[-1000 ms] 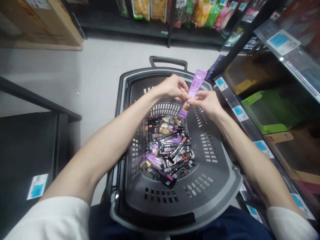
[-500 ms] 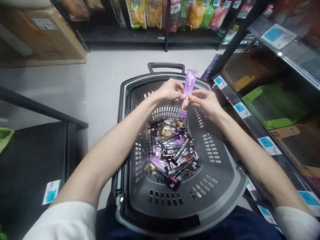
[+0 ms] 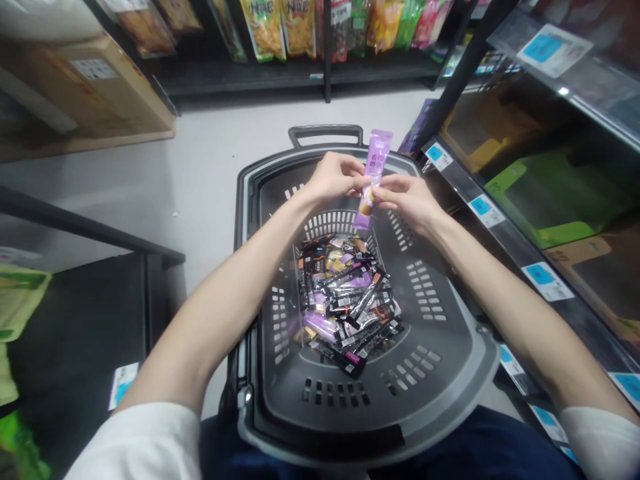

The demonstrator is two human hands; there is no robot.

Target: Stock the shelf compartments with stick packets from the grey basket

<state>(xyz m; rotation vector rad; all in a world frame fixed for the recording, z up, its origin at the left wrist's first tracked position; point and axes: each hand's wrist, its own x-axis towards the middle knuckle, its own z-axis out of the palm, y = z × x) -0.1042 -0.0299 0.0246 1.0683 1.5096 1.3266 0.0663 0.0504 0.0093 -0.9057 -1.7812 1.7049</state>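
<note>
Above the far end of a dark grey shopping basket point(image 3: 425, 373), a purple stick sachet point(image 3: 376, 155) is pinched between both hands, its printed face towards me. My left hand point(image 3: 334, 177) grips its left edge with thumb and fingers. On its right edge, my right hand point(image 3: 407, 199) pinches it near the middle. The sachet stands nearly upright, its top leaning slightly right. Below it, in the bottom of the basket, lies a loose heap of black stick sachets point(image 3: 367, 297) mixed with purple and gold packets point(image 3: 320, 325).
A shelf rack with clear-fronted bins point(image 3: 540, 200) and price tags runs along the right. Across the back, bagged snacks point(image 3: 265, 27) hang above a dark ledge. A cardboard box point(image 3: 100, 87) stands at the upper left, a black shelf point(image 3: 85, 320) at the left.
The purple sachet has turned from a rightward slant to more upright and shifted slightly left, both hands still holding it. The camera view has shifted a little; the heap looks unchanged.
</note>
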